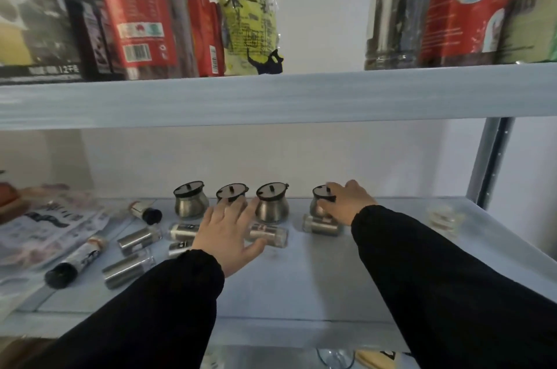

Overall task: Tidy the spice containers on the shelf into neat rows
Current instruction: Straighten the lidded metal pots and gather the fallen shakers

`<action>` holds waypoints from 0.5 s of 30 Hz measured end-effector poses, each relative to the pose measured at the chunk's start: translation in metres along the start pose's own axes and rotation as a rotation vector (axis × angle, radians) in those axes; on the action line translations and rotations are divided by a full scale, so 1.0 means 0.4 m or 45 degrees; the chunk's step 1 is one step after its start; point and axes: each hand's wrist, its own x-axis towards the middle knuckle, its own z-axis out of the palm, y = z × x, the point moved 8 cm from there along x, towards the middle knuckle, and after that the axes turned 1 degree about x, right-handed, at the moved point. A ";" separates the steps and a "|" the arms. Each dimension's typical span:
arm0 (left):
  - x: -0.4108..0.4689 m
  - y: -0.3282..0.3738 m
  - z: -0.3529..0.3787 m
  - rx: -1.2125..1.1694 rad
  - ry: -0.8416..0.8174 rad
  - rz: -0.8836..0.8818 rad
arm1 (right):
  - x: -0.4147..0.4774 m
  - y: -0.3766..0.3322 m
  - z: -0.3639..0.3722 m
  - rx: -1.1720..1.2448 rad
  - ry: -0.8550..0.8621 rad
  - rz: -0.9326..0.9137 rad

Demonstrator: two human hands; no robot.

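Observation:
Several round steel spice pots with dark lids stand in a row at the back of the white shelf (pixel 301 284): the leftmost pot (pixel 190 199), a second pot (pixel 231 192), a third pot (pixel 272 203) and the rightmost pot (pixel 320 201). My right hand (pixel 346 203) is closed around the rightmost pot. My left hand (pixel 229 233) is spread open, its fingertips at the second pot and its palm over lying shaker bottles (pixel 268 234). More steel shakers (pixel 132 269) and black-capped bottles (pixel 75 263) lie scattered at the left.
Printed bags (pixel 45 227) lie at the shelf's left end. A stack of clear lids (pixel 443 218) sits at the right, near the metal upright (pixel 494 163). The upper shelf (pixel 271 97) hangs close above, holding big jars and packets.

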 end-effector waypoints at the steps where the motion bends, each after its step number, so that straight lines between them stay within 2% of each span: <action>1: 0.002 -0.010 0.001 -0.007 -0.004 -0.006 | 0.007 -0.001 -0.001 0.013 -0.015 0.012; 8: 0.009 -0.051 0.019 -0.011 0.023 0.008 | 0.047 -0.020 -0.018 -0.074 0.011 -0.008; 11: 0.017 -0.058 0.022 -0.008 0.025 0.017 | 0.061 -0.045 -0.017 -0.156 -0.053 -0.076; 15: 0.030 -0.065 0.020 -0.035 0.036 0.005 | 0.062 -0.063 -0.019 -0.099 -0.143 -0.122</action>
